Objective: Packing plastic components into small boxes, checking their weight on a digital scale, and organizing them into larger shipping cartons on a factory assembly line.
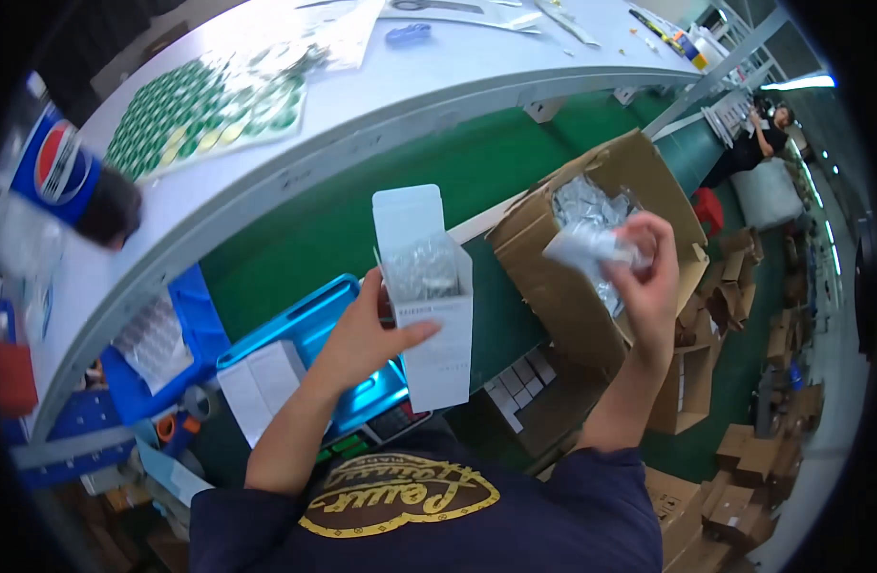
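My left hand (376, 329) is closed around a tall white box (438, 353), thumb across its front. The box's top flap stands up, and clear bubble wrap (421, 267) shows in its mouth. On the right, my right hand (646, 267) pinches a small clear plastic bag (591, 246), somewhat blurred, whose contents I cannot make out. That hand is over a large open cardboard carton (543, 258) holding several similar silvery plastic bags (591, 202).
A blue metallic tray (305, 320) on a scale and another white box (262, 377) lie to the left. Above is a white shelf (438, 72) with a cola bottle (71, 177) and a sheet of green round pieces (209, 110). Another person (763, 143) is far right, beyond cardboard boxes (744, 477).
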The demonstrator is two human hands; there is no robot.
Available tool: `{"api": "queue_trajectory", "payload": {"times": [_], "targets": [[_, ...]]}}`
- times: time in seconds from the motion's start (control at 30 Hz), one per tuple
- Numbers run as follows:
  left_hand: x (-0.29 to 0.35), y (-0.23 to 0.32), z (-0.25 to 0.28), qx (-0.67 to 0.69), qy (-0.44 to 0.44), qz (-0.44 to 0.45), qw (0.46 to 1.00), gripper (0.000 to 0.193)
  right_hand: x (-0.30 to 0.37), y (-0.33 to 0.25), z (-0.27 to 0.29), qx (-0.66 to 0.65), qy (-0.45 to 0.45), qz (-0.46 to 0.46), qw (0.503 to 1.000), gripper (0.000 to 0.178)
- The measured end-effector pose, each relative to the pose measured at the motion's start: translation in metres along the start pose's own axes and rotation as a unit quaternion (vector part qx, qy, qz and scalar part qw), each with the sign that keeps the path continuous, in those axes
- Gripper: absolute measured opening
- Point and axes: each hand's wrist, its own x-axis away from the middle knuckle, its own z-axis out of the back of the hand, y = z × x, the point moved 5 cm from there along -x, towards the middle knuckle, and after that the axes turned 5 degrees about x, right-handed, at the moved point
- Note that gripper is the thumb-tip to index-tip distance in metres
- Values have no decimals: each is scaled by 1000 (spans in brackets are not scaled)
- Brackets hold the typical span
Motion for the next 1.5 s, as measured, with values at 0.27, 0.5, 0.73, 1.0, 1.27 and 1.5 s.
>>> {"api": "queue_trajectory", "payload": {"times": [0.27, 0.5, 0.73, 1.0, 1.27, 1.5], "targets": [[125, 35, -6, -162, 38, -61, 984, 96, 96, -126, -102, 96, -291, 246, 920, 29], [178, 38, -24, -305, 74, -127, 941, 108, 151, -135, -120, 324, -299, 354, 825, 26], [212, 12, -22, -196, 87, -447, 868, 126, 200, -111, -112, 144, -159, 453, 865, 49], [235, -27, -6, 46, -60, -374, 924, 69, 242, -59, -127, -183, -193, 395, 879, 90], [206, -44, -21, -83, 64, -157, 982, 60, 224, -25, -147, -89, -264, 11, 960, 39], [183, -84, -18, -3, 15, -26, 1000, 39, 224, 34, -182, -369, -186, -84, 907, 17]]}}
